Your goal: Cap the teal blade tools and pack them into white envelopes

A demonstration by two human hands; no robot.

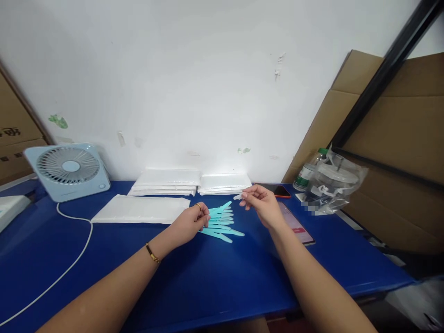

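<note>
Several slim turquoise eyebrow razors (222,222) lie fanned out on the blue table (208,282), their ends pointing right. My left hand (190,223) is at their left ends, thumb and fingers pinched on a turquoise razor (225,206) that slants up over the others. The fingers hide its near end. To the right, just above the table, my right hand (262,202) pinches a small translucent white plastic cover (237,197) between thumb and fingertips. The cover is apart from the razors.
White padded mailers (138,209) lie at left, with two stacks (166,178) (225,181) by the wall. A blue fan (69,169) with a white cable stands far left. Right are two phones (298,226) (277,190), a bottle (307,173) and a bagged cup (333,182).
</note>
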